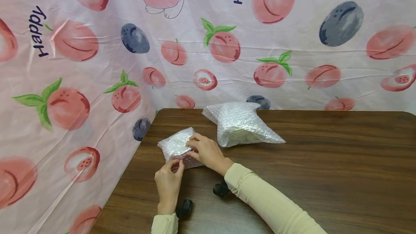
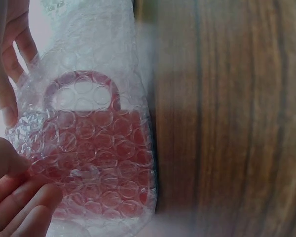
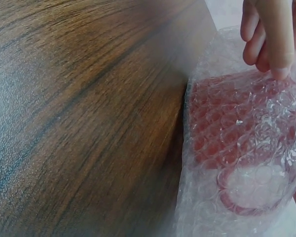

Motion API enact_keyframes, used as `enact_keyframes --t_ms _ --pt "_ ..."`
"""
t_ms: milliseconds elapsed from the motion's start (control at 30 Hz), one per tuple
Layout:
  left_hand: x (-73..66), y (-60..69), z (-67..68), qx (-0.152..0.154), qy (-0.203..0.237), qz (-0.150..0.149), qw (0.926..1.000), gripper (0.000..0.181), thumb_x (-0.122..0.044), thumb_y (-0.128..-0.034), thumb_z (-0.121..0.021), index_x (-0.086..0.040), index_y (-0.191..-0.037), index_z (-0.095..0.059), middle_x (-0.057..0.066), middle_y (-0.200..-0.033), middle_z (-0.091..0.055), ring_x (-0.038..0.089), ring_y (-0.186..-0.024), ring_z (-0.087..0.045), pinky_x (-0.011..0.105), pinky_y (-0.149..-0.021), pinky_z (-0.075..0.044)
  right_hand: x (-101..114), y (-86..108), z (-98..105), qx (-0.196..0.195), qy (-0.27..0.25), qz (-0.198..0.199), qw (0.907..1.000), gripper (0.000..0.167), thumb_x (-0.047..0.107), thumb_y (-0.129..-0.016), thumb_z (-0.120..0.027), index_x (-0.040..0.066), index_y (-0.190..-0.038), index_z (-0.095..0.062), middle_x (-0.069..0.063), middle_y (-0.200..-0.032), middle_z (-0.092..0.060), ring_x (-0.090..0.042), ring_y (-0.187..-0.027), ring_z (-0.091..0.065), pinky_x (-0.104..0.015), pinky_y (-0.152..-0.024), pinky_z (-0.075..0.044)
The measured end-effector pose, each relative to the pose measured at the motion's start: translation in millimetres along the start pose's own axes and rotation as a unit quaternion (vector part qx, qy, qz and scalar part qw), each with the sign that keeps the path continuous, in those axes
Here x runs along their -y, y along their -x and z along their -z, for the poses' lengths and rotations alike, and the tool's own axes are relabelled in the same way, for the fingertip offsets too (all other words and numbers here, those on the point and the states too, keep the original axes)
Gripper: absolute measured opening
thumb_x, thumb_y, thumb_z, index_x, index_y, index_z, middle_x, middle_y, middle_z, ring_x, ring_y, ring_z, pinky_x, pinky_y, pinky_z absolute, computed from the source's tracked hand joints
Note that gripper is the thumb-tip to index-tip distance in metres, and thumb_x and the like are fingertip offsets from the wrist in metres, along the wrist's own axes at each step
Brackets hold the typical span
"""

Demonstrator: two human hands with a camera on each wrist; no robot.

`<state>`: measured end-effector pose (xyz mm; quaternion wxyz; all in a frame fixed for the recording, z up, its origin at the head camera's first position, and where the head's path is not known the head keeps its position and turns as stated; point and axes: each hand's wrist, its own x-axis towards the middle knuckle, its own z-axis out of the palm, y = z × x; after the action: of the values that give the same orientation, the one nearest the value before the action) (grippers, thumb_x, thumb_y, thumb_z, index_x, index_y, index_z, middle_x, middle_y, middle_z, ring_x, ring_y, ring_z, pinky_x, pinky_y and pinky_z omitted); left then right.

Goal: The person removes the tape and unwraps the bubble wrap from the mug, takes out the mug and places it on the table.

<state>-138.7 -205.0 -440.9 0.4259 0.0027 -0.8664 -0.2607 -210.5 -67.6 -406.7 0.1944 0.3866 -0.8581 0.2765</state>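
Observation:
A bubble-wrap package (image 1: 177,143) lies near the table's left edge. Through the plastic in the left wrist view a red shape with a handle-like loop (image 2: 96,148) shows; the right wrist view shows the same red shape (image 3: 217,118). The left hand (image 1: 168,181) pinches the package's near edge between thumb and fingers. On its right side the right hand (image 1: 208,152) holds the wrap, thumb below and fingers above. Both hands touch the plastic, close together.
A larger bubble-wrap bundle (image 1: 242,125) lies at the back of the brown wooden table (image 1: 325,161), right of the hands. Black devices are at both wrists. A fruit-printed cloth (image 1: 227,82) hangs behind the table and along its left side.

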Motion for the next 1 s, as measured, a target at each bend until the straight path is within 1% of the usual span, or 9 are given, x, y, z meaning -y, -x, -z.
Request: enact_keyframes --t_ms 200,333,433,533,700,867,1000 --pt "2.4 1.6 -1.4 0.000 0.010 -0.007 0.9999 0.004 0.001 -0.0687 -0.066 0.003 -0.065 -0.065 0.009 -0.057 -0.063 0.014 -0.046 -0.060 0.026 -0.040 -0.046 2 -0.7 1 0.016 0.010 -0.010 0.9998 0.021 0.028 -0.077 -0.069 0.019 -0.095 -0.067 0.004 -0.102 -0.056 -0.008 -0.084 -0.057 -0.021 -0.063 -0.047" --pt "6.4 0.3 -0.4 0.013 0.034 -0.012 0.9993 0.004 0.003 -0.0684 -0.066 0.002 -0.064 -0.064 0.009 -0.057 -0.062 0.014 -0.046 -0.059 0.024 -0.040 -0.046 3 -0.9 2 0.023 0.010 -0.012 0.9996 0.021 0.028 -0.077 -0.069 0.019 -0.096 -0.067 0.003 -0.103 -0.056 -0.009 -0.083 -0.056 -0.021 -0.061 -0.046" --pt "9.5 -2.1 1.8 0.036 0.051 -0.014 0.9979 0.005 0.004 -0.0681 -0.066 0.002 -0.064 -0.064 0.009 -0.057 -0.063 0.014 -0.047 -0.060 0.021 -0.041 -0.046 2 -0.9 2 0.026 0.013 -0.013 0.9995 0.021 0.029 -0.077 -0.068 0.020 -0.096 -0.067 0.003 -0.103 -0.055 -0.008 -0.081 -0.056 -0.020 -0.061 -0.046" --pt "11.5 -5.4 4.8 0.066 0.064 -0.011 0.9958 0.005 0.005 -0.0686 -0.066 0.001 -0.065 -0.065 0.009 -0.058 -0.063 0.013 -0.048 -0.060 0.017 -0.042 -0.046 2 -1.1 3 0.026 0.012 -0.012 0.9995 0.021 0.028 -0.077 -0.068 0.020 -0.096 -0.067 0.003 -0.103 -0.055 -0.008 -0.080 -0.056 -0.020 -0.061 -0.046" --pt "11.4 -10.1 10.7 0.113 0.080 0.008 0.9903 0.007 0.004 -0.0703 -0.066 0.000 -0.066 -0.064 0.007 -0.059 -0.063 0.012 -0.050 -0.060 0.013 -0.045 -0.045 2 -1.4 5 0.025 0.006 -0.011 0.9996 0.021 0.028 -0.077 -0.069 0.018 -0.096 -0.067 0.002 -0.103 -0.056 -0.009 -0.079 -0.056 -0.020 -0.061 -0.046" --pt "12.2 -12.5 14.5 0.148 0.095 0.027 0.9840 0.007 0.005 -0.0711 -0.065 0.000 -0.066 -0.063 0.005 -0.060 -0.062 0.012 -0.053 -0.059 0.011 -0.047 -0.044 2 -1.8 5 0.030 0.002 -0.013 0.9995 0.021 0.027 -0.077 -0.069 0.018 -0.096 -0.067 0.002 -0.103 -0.056 -0.009 -0.079 -0.056 -0.021 -0.061 -0.046" --pt "14.6 -13.3 16.3 0.167 0.105 0.026 0.9801 0.006 0.004 -0.0724 -0.064 0.000 -0.068 -0.063 0.005 -0.061 -0.062 0.013 -0.054 -0.059 0.011 -0.048 -0.044 3 -1.6 6 0.030 -0.003 -0.012 0.9995 0.020 0.026 -0.077 -0.069 0.018 -0.095 -0.067 0.002 -0.103 -0.055 -0.010 -0.080 -0.056 -0.023 -0.062 -0.046"
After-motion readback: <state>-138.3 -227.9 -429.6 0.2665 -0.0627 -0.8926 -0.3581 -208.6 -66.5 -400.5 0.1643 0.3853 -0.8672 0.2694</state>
